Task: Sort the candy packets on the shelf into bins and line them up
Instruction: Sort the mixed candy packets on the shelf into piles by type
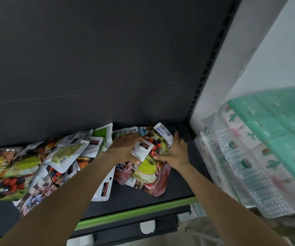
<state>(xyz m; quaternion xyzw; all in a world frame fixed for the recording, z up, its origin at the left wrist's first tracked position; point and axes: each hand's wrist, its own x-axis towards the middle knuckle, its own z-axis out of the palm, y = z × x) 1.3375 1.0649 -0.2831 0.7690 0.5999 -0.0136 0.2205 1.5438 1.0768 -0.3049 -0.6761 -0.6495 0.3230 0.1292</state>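
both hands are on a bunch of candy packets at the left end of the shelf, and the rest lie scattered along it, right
Not quite. The head view shows the left hand and right hand gathering a bunch of candy packets near the right end of the shelf, by the upright, not the left end. The rest of the packets do lie scattered along the shelf, to the left.

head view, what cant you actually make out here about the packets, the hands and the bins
- Left hand: its fingertips are hidden behind the small white packet, so the grip is unclear.
- Candy packets at far left: smeared by blur, and the frame edge cuts the pile.
- Clear bin on the right: blurred, its contents unreadable.
- Packets under the right hand: overlapped, so their count is unclear.
- Shelf: both forearms cover part of it.
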